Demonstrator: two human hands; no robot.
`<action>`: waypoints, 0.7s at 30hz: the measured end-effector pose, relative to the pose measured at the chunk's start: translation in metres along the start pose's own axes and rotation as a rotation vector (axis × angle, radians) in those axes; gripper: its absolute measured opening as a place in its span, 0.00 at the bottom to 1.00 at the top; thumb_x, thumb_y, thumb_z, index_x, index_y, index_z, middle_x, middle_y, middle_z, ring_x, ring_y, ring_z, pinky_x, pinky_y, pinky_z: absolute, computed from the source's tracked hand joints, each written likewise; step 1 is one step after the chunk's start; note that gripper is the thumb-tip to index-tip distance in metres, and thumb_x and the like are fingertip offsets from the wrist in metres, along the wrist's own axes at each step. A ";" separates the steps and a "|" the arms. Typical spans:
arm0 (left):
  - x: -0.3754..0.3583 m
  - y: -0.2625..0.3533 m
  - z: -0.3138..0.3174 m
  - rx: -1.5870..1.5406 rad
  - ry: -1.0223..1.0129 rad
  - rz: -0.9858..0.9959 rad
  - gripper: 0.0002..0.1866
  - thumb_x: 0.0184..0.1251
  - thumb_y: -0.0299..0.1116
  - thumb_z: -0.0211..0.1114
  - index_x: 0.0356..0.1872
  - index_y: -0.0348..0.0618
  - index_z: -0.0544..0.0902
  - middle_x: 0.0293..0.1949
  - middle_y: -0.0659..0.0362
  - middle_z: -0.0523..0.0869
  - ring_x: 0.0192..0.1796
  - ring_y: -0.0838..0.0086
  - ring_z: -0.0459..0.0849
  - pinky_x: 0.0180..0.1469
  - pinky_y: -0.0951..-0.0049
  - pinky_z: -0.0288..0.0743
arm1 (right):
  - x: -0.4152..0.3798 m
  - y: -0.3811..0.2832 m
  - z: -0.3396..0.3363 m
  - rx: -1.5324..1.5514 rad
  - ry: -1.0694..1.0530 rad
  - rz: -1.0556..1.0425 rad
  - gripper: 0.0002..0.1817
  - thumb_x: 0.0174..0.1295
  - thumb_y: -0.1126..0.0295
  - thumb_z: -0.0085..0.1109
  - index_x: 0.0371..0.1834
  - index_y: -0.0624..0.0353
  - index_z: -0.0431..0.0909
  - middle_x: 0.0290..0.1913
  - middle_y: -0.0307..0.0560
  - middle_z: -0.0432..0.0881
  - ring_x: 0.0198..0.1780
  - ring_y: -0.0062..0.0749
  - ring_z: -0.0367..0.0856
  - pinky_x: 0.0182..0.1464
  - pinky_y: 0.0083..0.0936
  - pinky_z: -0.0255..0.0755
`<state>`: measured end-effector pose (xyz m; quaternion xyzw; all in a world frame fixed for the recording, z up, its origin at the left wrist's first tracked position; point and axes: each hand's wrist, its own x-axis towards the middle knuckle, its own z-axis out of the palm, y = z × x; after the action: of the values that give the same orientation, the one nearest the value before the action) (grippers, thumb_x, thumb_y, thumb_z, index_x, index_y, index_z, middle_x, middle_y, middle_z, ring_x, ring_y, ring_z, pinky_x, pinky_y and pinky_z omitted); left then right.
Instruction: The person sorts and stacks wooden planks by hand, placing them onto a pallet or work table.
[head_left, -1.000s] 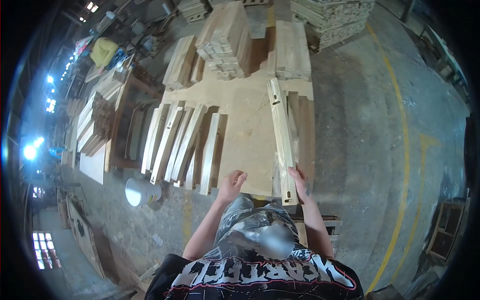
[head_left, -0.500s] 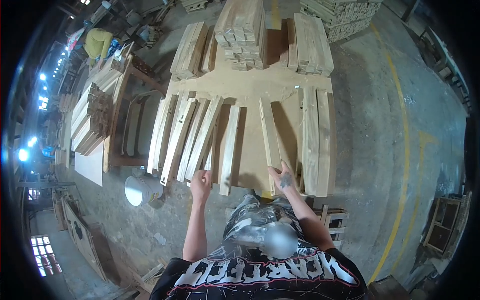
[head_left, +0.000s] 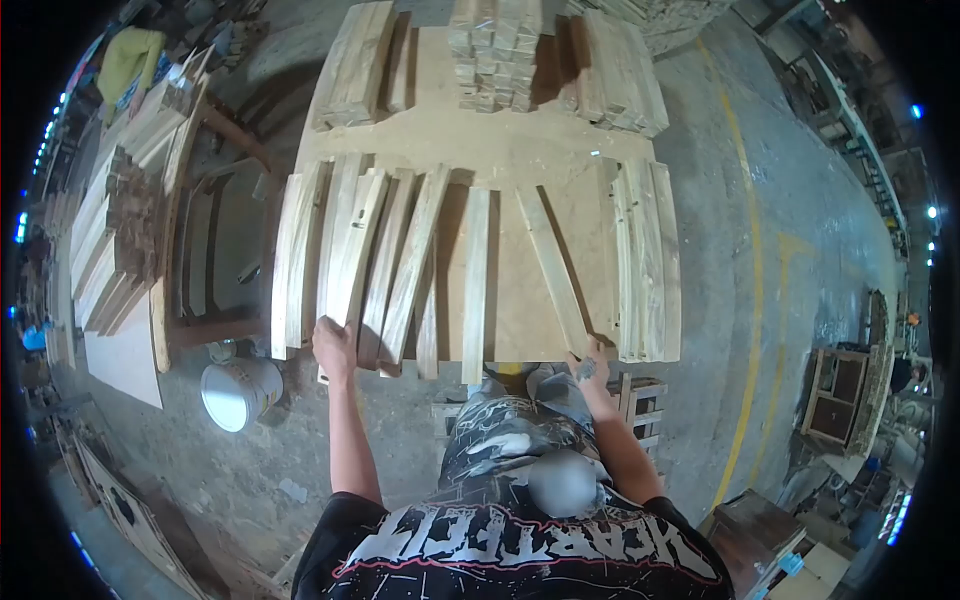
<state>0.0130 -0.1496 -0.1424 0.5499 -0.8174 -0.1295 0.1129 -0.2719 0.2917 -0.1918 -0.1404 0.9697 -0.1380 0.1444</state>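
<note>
My left hand [head_left: 335, 347] is closed round the near end of a wooden slat [head_left: 360, 245] that has a small slot near its far end. In my right hand [head_left: 592, 362] is the near end of another slat [head_left: 552, 270], which lies slanted across the board. Between my hands a single pale slat [head_left: 477, 280] lies apart, its near end jutting past the table's front edge. Several slats [head_left: 415, 270] lean over one another just right of my left hand. To the right of my right hand, more slats [head_left: 650, 265] lie side by side.
Stacked wood blocks [head_left: 495, 60] stand at the back of the table [head_left: 430, 140], with stacks on both sides. A white bucket [head_left: 240, 392] is on the floor at left, near a side bench holding timber [head_left: 120, 230]. Another person [head_left: 130, 60] bends at the far left.
My left hand has shifted left to a different slat. My right hand has moved right and nearer, and its slat now slants more. The view has also shifted.
</note>
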 end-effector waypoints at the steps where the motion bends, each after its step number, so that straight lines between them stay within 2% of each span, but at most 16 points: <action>1: 0.002 -0.009 0.007 -0.038 0.041 0.066 0.15 0.58 0.34 0.74 0.39 0.38 0.78 0.36 0.48 0.84 0.43 0.48 0.83 0.47 0.45 0.73 | -0.011 0.007 0.001 0.047 0.026 -0.025 0.35 0.56 0.56 0.73 0.65 0.57 0.71 0.60 0.64 0.77 0.60 0.62 0.78 0.60 0.50 0.75; 3: -0.004 0.018 -0.014 0.036 0.011 0.034 0.18 0.59 0.34 0.74 0.45 0.38 0.79 0.44 0.44 0.85 0.51 0.48 0.83 0.54 0.46 0.74 | -0.026 0.011 0.004 0.106 0.072 -0.091 0.35 0.56 0.58 0.73 0.65 0.58 0.70 0.58 0.65 0.78 0.58 0.64 0.79 0.60 0.49 0.75; 5: -0.019 0.023 -0.004 0.043 0.140 0.121 0.24 0.61 0.35 0.73 0.56 0.36 0.77 0.57 0.40 0.81 0.60 0.47 0.80 0.62 0.49 0.72 | -0.041 0.018 0.005 0.122 0.112 -0.166 0.36 0.56 0.58 0.74 0.65 0.58 0.70 0.55 0.65 0.79 0.55 0.64 0.80 0.59 0.48 0.74; 6: -0.026 0.025 -0.002 -0.002 0.043 0.111 0.32 0.63 0.36 0.73 0.66 0.37 0.73 0.66 0.38 0.75 0.67 0.46 0.75 0.68 0.50 0.69 | -0.040 0.049 0.038 0.200 0.217 -0.298 0.38 0.57 0.56 0.75 0.67 0.60 0.69 0.53 0.66 0.80 0.55 0.63 0.80 0.58 0.46 0.74; 9: -0.044 0.041 -0.009 -0.074 0.119 0.270 0.31 0.63 0.34 0.73 0.66 0.37 0.72 0.64 0.41 0.77 0.65 0.45 0.76 0.66 0.48 0.70 | -0.041 0.053 0.057 0.242 0.477 -0.589 0.41 0.57 0.55 0.75 0.70 0.63 0.67 0.53 0.67 0.81 0.55 0.62 0.80 0.58 0.44 0.75; 10: -0.047 0.042 -0.013 -0.055 0.110 0.299 0.32 0.63 0.33 0.72 0.67 0.37 0.72 0.61 0.42 0.78 0.63 0.47 0.76 0.64 0.48 0.70 | -0.043 0.045 0.050 0.229 0.323 -0.430 0.36 0.60 0.60 0.74 0.66 0.63 0.66 0.51 0.63 0.81 0.52 0.56 0.81 0.55 0.41 0.75; 12: -0.052 0.040 -0.013 -0.122 0.078 0.215 0.32 0.63 0.33 0.72 0.67 0.37 0.72 0.58 0.43 0.78 0.60 0.47 0.77 0.61 0.49 0.71 | -0.050 0.043 0.041 0.196 0.019 -0.108 0.27 0.65 0.69 0.71 0.60 0.64 0.66 0.47 0.56 0.81 0.45 0.43 0.83 0.49 0.34 0.76; 13: -0.054 0.039 -0.015 -0.156 0.063 0.173 0.33 0.62 0.32 0.72 0.68 0.37 0.72 0.56 0.44 0.79 0.58 0.47 0.78 0.59 0.49 0.72 | -0.048 0.044 0.045 0.239 0.051 -0.136 0.27 0.64 0.69 0.71 0.61 0.64 0.65 0.45 0.55 0.82 0.44 0.42 0.84 0.48 0.33 0.77; 14: -0.057 0.038 -0.018 -0.175 0.055 0.125 0.32 0.60 0.34 0.74 0.64 0.37 0.73 0.50 0.44 0.79 0.53 0.47 0.78 0.55 0.50 0.73 | -0.043 0.044 0.050 0.282 0.083 -0.165 0.28 0.64 0.70 0.71 0.62 0.65 0.65 0.43 0.54 0.84 0.42 0.40 0.85 0.46 0.32 0.78; 15: -0.059 0.032 -0.017 -0.153 0.010 0.097 0.30 0.59 0.35 0.74 0.61 0.37 0.74 0.49 0.44 0.79 0.52 0.47 0.79 0.54 0.50 0.73 | -0.040 0.044 0.052 0.325 0.115 -0.195 0.29 0.64 0.70 0.71 0.63 0.65 0.65 0.41 0.53 0.86 0.41 0.38 0.87 0.45 0.31 0.79; 18: -0.056 0.017 -0.017 -0.141 -0.116 0.047 0.25 0.57 0.37 0.76 0.50 0.35 0.76 0.46 0.44 0.79 0.49 0.47 0.79 0.50 0.51 0.73 | -0.040 0.045 0.056 0.362 0.043 -0.012 0.29 0.64 0.69 0.71 0.64 0.65 0.67 0.42 0.55 0.88 0.43 0.38 0.88 0.47 0.33 0.80; 21: -0.051 0.021 -0.022 -0.273 -0.195 0.047 0.21 0.56 0.39 0.76 0.38 0.34 0.76 0.38 0.45 0.80 0.41 0.49 0.80 0.44 0.53 0.74 | -0.041 0.048 0.055 0.250 -0.005 -0.057 0.28 0.65 0.67 0.71 0.63 0.65 0.70 0.42 0.55 0.89 0.44 0.39 0.89 0.47 0.33 0.80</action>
<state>0.0210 -0.0962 -0.1170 0.4949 -0.8119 -0.2896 0.1096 -0.2283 0.3358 -0.2468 -0.1489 0.9402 -0.2615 0.1594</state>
